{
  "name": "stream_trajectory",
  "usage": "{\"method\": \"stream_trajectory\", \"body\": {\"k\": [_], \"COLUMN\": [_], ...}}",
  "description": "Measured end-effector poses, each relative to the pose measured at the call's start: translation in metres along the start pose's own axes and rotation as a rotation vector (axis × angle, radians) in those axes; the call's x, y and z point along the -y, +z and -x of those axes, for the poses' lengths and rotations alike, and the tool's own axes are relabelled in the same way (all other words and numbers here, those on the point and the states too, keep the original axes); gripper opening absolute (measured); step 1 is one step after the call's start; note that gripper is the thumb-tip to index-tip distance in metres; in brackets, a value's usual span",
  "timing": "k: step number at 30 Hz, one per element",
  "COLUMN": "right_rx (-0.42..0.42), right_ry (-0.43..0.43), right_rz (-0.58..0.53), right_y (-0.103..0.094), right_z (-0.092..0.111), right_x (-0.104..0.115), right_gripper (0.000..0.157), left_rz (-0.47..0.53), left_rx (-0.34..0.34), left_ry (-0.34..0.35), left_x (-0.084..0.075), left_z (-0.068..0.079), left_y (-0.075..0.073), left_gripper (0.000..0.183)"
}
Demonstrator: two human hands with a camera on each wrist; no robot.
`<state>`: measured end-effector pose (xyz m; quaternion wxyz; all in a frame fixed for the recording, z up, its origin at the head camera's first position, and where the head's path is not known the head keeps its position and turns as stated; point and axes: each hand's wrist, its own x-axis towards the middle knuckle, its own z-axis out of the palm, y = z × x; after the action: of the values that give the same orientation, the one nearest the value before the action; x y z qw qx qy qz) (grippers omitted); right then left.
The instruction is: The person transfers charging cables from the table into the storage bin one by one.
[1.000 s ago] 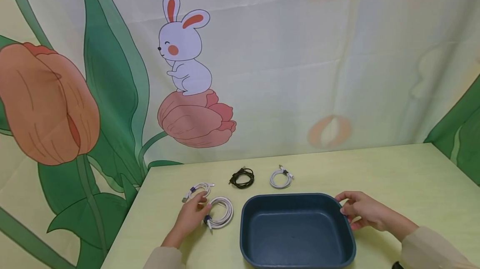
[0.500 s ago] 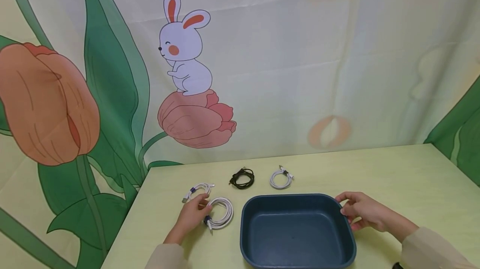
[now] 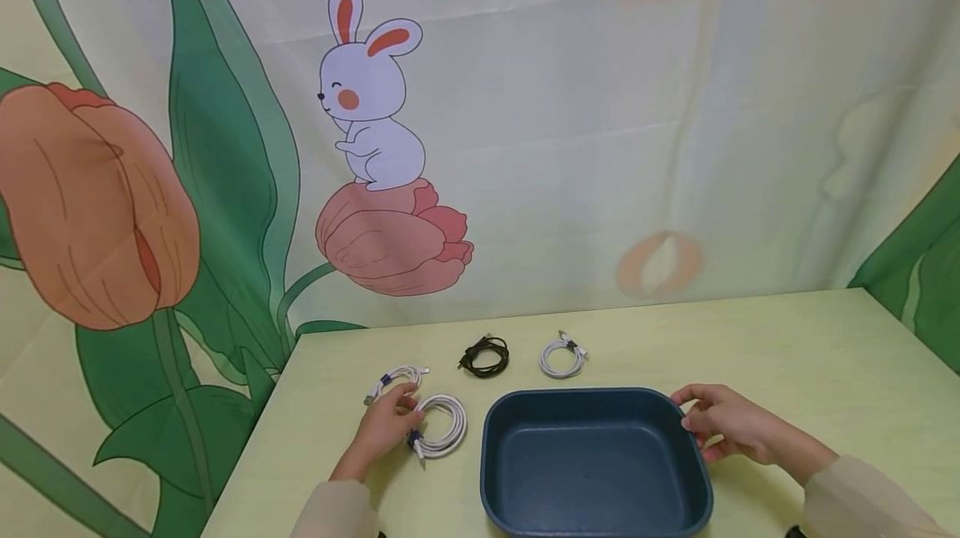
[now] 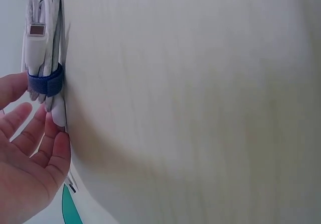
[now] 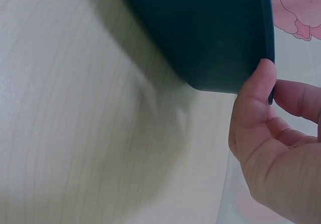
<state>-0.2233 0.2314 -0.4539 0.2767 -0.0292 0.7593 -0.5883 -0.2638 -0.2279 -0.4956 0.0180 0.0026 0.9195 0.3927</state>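
Observation:
My left hand [image 3: 385, 424] lies between two white coiled cables, fingers loosely bent. Its thumb is right at the edge of the larger white cable [image 3: 447, 435], and its fingertips overlap the smaller white cable [image 3: 406, 374] behind. In the left wrist view, the thumb tip meets the blue strap around a white cable [image 4: 46, 83] with a USB plug. On the other side, my right hand [image 3: 731, 425] pinches the rim of a dark blue plastic bin [image 3: 596, 471] at its far right corner, thumb and forefinger on either side of the wall.
A black coiled cable [image 3: 484, 357] and another white coiled cable [image 3: 563, 356] lie behind the bin on the pale wood-grain table [image 3: 795, 354]. A cloth backdrop [image 3: 570, 146] printed with a rabbit and tulips rises behind the table's far edge.

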Motion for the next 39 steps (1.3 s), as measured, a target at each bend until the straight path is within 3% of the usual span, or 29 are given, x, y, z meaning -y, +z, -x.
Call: {"method": "stream_trajectory", "body": {"k": [13, 22, 39], "right_rx": [-0.014, 0.002, -0.007], "right_ry": [0.005, 0.01, 0.001], "right_rz": [-0.004, -0.012, -0.021], "right_y": [0.001, -0.001, 0.0], "right_z": [0.002, 0.001, 0.001], "right_x": [0.001, 0.001, 0.001], "right_gripper": [0.039, 0.04, 0.04], "left_rz": [0.068, 0.06, 0.153], "left_rx": [0.017, 0.037, 0.026], "left_ry": [-0.027, -0.101, -0.08], "left_x": [-0.005, -0.011, -0.013], "left_z": [0.0, 0.0, 0.001], "left_y": [-0.001, -0.003, -0.005], "left_gripper": [0.045, 0.046, 0.042]}}
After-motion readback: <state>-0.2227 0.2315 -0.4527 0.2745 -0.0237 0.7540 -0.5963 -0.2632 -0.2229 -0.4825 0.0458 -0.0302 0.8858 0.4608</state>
